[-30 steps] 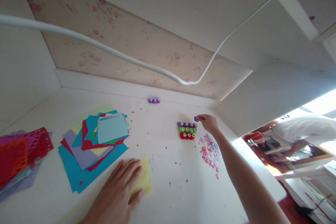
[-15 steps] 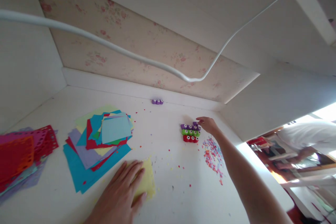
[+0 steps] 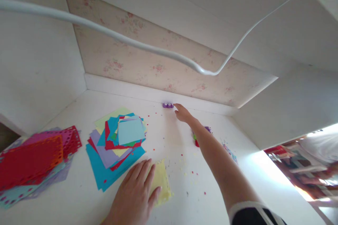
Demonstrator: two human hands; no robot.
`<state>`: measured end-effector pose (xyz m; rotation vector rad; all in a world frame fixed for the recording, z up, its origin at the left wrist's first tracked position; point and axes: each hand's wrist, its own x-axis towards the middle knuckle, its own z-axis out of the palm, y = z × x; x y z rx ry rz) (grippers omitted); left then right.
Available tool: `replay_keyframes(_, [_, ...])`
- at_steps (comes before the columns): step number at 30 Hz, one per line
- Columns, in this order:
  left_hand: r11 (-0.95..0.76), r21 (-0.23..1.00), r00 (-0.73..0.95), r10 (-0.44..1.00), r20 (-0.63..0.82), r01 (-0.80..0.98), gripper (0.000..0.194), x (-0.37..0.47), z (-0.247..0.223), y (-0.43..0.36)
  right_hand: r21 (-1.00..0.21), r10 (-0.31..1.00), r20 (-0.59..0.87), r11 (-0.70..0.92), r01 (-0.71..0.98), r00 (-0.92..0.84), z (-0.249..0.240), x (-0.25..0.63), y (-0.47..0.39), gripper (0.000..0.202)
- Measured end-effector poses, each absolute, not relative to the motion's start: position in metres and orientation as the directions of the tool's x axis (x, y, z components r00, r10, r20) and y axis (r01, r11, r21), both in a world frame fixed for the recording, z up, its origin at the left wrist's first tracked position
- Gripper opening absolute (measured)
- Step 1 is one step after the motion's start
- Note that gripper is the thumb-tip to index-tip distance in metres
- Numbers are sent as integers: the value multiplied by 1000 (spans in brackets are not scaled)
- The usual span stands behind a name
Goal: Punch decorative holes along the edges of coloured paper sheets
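My left hand (image 3: 134, 191) lies flat with its fingers stretched over a yellow paper sheet (image 3: 161, 181) with a punched edge. My right hand (image 3: 182, 113) reaches to the back of the white table. Its index fingertip is at the right end of a short row of small purple paper punches (image 3: 168, 105) with eye-like white dots, and the thumb sits apart below. Behind my right forearm more punches show in part, purple (image 3: 208, 128) and red (image 3: 196, 143) among them; the forearm hides most of that group.
Left of my left hand, coloured paper sheets (image 3: 130, 130) are piled. Farther left lie red and pink sheets (image 3: 34, 156) with punched edges. Paper confetti (image 3: 229, 151) is heaped at right, with loose bits around. A white cable (image 3: 169, 53) crosses above. A person's blurred arm (image 3: 320, 179) shows at far right.
My right hand has moved left and back, from the stacked group of punches to the purple row by the wall. My left hand stays on the yellow sheet. The camera view has shifted left.
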<state>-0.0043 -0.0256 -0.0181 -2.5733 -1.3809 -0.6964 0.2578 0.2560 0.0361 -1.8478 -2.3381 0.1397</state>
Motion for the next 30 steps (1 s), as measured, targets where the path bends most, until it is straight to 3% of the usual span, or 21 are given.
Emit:
replay_keyframes(4, [-518, 119, 431, 800, 418, 847, 45, -3, -14, -24, -184, 981, 75, 191, 964, -180, 31, 242, 280, 36])
replay_keyframes(10, [-452, 258, 381, 881, 281, 854, 44, -2, -3, -23, -182, 990, 7, 141, 973, -142, 35, 247, 278, 26])
replay_keyframes(14, [-426, 323, 386, 904, 184, 845, 46, -3, 4, -22, -245, 986, -17, 154, 957, -163, 41, 255, 254, 14])
replay_keyframes(19, [-338, 476, 332, 938, 101, 812, 47, -7, 6, -18, -440, 981, 19, 182, 879, -193, 43, 259, 177, 20])
replay_keyframes(22, [-320, 609, 343, 936, 83, 726, 25, -10, 8, -15, -559, 977, 49, 198, 805, -206, 37, 253, 112, 19])
replay_keyframes(23, [-309, 656, 350, 934, 73, 689, 19, -10, 10, -13, -612, 975, 54, 204, 764, -217, 33, 249, 91, 18])
replay_keyframes(24, [-291, 699, 354, 933, 58, 653, 18, -11, 11, -12, -739, 975, 65, 190, 646, -212, 29, 246, 70, 17])
replay_keyframes(26, [-233, 773, 353, 936, 13, 590, 24, -11, 15, -9, -876, 980, 65, 147, 459, -190, 21, 237, 34, 17])
replay_keyframes(30, [-117, 837, 340, 936, -86, 534, 26, -10, 20, -6, -939, 988, 75, 117, 324, -138, 7, 224, -13, 17])
